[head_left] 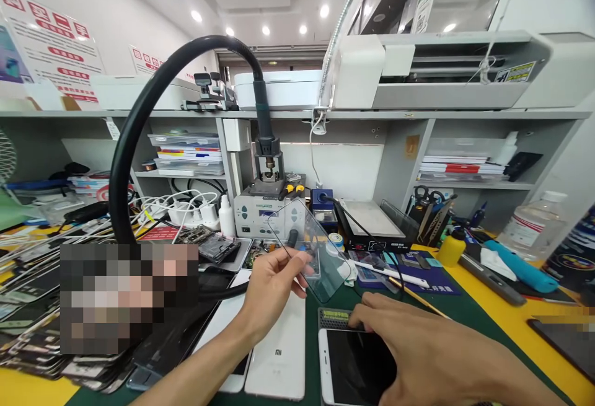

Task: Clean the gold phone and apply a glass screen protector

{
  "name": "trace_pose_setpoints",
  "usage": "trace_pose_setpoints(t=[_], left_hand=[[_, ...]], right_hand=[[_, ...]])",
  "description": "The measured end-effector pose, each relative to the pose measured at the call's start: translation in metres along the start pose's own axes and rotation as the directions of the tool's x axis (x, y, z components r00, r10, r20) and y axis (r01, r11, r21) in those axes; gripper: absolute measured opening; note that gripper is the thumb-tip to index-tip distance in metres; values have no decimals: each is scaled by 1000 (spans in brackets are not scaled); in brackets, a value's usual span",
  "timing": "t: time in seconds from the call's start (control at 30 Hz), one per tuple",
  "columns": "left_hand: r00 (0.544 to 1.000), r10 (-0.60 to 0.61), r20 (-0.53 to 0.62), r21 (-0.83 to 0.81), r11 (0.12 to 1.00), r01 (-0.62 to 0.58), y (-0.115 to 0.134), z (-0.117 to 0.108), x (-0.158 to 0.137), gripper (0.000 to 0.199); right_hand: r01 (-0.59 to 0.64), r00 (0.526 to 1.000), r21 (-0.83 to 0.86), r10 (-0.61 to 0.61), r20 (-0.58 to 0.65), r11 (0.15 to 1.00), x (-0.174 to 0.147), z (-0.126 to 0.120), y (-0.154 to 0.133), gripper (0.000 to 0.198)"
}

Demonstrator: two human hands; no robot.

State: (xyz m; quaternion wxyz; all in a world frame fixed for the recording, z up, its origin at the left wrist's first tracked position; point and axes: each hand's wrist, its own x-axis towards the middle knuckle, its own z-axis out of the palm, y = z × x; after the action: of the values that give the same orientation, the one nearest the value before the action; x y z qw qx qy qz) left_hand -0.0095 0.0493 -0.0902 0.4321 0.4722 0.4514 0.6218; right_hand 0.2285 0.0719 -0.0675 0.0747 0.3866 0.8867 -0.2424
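Note:
My left hand [276, 288] is closed on a thin, clear phone case [330, 279]. The case is tilted upright above the mat, pinched at its left edge by the thumb and fingers. My right hand [413, 344] curves over a white smartphone [356, 366] lying with its black screen up. Its fingertips are at the phone's top end and the thumb is at the right edge. Under the phone's top end shows a dark perforated pad [334, 317]. Left of it lies a white phone [277, 350], back up, partly overlapping another white phone [223, 338].
A hot-air station [251, 214] with a thick black hose [121, 145] arching left stands behind. Stacked phone parts [28, 325] crowd the left. A white pen-like tool [395, 274], yellow bottle [452, 250] and clear jug [532, 223] stand right on the green mat and yellow table.

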Motion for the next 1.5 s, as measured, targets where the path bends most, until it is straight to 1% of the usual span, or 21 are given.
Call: trace_pose_setpoints(t=[0.13, 0.23, 0.33, 0.4, 0.5, 0.57, 0.63, 0.7, 0.77, 0.83, 0.93, 1.0, 1.07, 1.13, 1.3, 1.4, 1.5], left_hand=[[1000, 9, 4, 0, 1000, -9, 2, -2, 2, 37], [999, 32, -35, -8, 999, -32, 2, -7, 8, 38], [996, 51, -69, -19, 998, -53, 3, -12, 14, 38], [996, 56, -70, -27, 998, -58, 3, -13, 16, 38], [998, 50, -42, -39, 998, -52, 3, -14, 16, 38], [999, 46, -13, -51, 998, -46, 2, -14, 15, 40], [999, 44, 19, -67, 997, -43, 1, -14, 14, 40], [998, 43, 53, -83, 996, -38, -1, -15, 13, 39], [995, 39, 91, -93, 995, -30, -2, -15, 12, 38], [991, 32, 130, -98, 995, -19, -2, -15, 11, 37], [983, 19, 182, -95, 995, -2, 1, -14, 8, 38], [978, 10, 210, -87, 996, 9, 3, -13, 6, 39], [974, -1, 229, -72, 997, 18, 4, -12, 5, 41], [971, -12, 241, -57, 998, 27, 3, -10, 4, 42], [957, -43, 286, -46, 997, 59, 0, -4, 1, 43], [948, -48, 314, -54, 996, 68, -1, -2, 0, 44], [938, -43, 345, -65, 995, 69, 1, -2, 0, 43]], right_hand=[[-7, 1000, 4, 7, -17, 1000, 1, 0, 2, 80], [-34, 999, 14, 34, -24, 999, 2, 0, 5, 73], [-41, 999, 25, 41, -21, 999, 3, 0, 6, 74], [-42, 999, 24, 42, -19, 999, 4, 0, 6, 75], [-29, 999, 21, 29, -29, 999, 5, -1, 4, 70], [-14, 999, 37, 15, -34, 999, 4, -3, 2, 70], [-13, 999, 82, 17, -44, 997, 3, -6, 2, 71], [-22, 996, 170, 36, -80, 985, 3, -9, 1, 64], [-13, 988, 304, 59, -143, 952, 5, -12, 0, 50], [41, 976, 451, 60, -208, 892, 9, -13, -2, 41], [139, 963, 634, 45, -265, 761, 15, -13, -7, 40], [177, 958, 708, 44, -283, 683, 17, -12, -10, 38], [206, 950, 746, 53, -307, 633, 17, -10, -13, 35], [238, 937, 757, 60, -343, 609, 17, -8, -15, 34], [268, 913, 766, 100, -395, 584, 21, -4, -16, 31], [271, 912, 776, 107, -397, 570, 23, -4, -16, 31], [280, 915, 788, 96, -392, 549, 22, -6, -17, 35]])
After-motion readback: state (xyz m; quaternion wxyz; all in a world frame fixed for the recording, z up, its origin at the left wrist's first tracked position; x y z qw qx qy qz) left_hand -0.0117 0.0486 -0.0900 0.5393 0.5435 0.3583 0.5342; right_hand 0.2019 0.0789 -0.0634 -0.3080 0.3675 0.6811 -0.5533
